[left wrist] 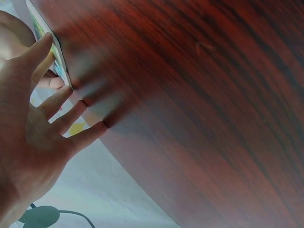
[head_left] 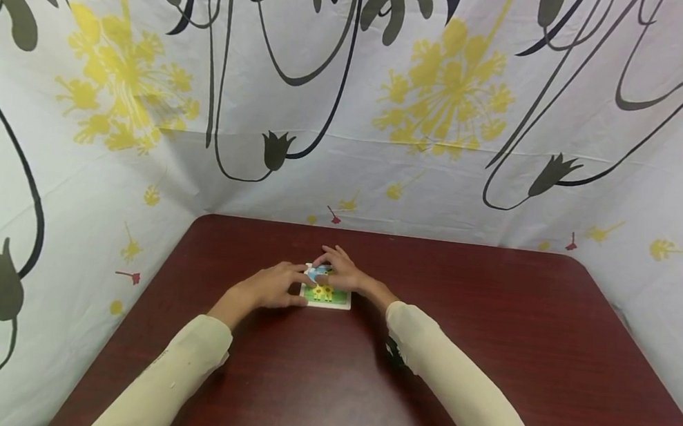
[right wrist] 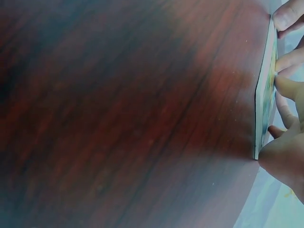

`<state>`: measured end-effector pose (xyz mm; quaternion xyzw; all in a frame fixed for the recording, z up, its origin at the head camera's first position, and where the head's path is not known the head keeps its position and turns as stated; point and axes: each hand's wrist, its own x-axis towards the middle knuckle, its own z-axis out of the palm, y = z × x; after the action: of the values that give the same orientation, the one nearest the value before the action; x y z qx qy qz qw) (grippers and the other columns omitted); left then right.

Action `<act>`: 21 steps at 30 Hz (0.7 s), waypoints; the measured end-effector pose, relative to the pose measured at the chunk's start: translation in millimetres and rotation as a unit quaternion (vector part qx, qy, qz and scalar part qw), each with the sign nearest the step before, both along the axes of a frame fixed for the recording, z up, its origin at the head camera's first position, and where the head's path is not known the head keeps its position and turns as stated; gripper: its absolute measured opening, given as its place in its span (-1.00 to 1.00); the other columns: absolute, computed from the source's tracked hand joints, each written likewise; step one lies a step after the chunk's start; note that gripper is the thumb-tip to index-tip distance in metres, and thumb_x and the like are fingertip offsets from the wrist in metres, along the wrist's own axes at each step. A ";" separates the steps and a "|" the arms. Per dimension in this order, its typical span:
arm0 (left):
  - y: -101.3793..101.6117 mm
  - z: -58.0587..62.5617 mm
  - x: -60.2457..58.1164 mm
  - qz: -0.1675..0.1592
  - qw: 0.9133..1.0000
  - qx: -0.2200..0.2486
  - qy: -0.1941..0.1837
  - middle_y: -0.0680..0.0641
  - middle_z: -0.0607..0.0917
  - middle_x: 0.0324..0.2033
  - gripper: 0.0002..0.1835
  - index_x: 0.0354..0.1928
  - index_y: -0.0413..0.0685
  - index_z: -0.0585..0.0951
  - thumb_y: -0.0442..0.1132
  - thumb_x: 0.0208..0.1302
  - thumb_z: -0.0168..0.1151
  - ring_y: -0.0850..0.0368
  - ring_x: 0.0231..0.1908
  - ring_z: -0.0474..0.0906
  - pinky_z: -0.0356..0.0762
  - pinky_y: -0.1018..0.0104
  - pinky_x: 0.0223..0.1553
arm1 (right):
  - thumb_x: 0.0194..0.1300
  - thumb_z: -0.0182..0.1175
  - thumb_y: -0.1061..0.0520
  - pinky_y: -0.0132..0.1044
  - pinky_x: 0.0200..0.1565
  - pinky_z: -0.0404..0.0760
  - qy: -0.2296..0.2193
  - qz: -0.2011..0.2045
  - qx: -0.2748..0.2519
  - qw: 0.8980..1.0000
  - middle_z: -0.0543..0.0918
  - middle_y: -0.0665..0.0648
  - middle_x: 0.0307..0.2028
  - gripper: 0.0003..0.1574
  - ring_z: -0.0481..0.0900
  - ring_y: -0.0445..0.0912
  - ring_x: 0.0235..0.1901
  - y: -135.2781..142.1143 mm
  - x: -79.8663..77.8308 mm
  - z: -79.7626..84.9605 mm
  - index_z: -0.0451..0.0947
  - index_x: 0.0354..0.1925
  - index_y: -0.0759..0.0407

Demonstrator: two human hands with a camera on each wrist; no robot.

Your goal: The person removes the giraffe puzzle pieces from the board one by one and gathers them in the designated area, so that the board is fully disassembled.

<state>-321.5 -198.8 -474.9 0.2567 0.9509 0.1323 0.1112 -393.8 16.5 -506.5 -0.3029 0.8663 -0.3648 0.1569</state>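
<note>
A small flat picture board [head_left: 332,304], white-bordered with yellow flowers on green and blue toward the top, lies on the table. My left hand [head_left: 271,285] rests at its left side with fingers spread, the thumb by the near left corner. In the left wrist view, the fingers of this hand [left wrist: 42,109] reach past the board's pale edge [left wrist: 65,73] to the tabletop. My right hand [head_left: 343,273] lies over the upper part of the board and hides some of the picture. Its thumb [right wrist: 285,88] touches the picture face in the right wrist view.
The dark red wooden table [head_left: 457,364] has rounded far corners. White cloth [head_left: 314,113] with yellow, grey and black plant prints hangs behind it and along both sides. Pale sleeves [head_left: 174,376] cover both forearms.
</note>
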 end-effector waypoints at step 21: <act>-3.1 -2.9 1.3 0.020 1.000 0.003 0.005 -0.01 0.33 0.54 -0.35 0.47 0.27 0.48 0.17 0.39 0.34 -0.19 0.53 0.18 0.34 -0.30 0.33 | 0.58 0.12 0.15 0.28 0.52 -0.32 -0.004 0.014 0.008 1.000 0.02 0.33 0.62 -0.68 -0.38 0.29 0.61 2.8 -3.0 -1.0 0.52 0.21 0.19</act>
<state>-320.2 -201.9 -477.8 0.2389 0.9560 0.1359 0.1028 -396.8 19.3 -507.6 -0.3118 0.8643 -0.3571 0.1681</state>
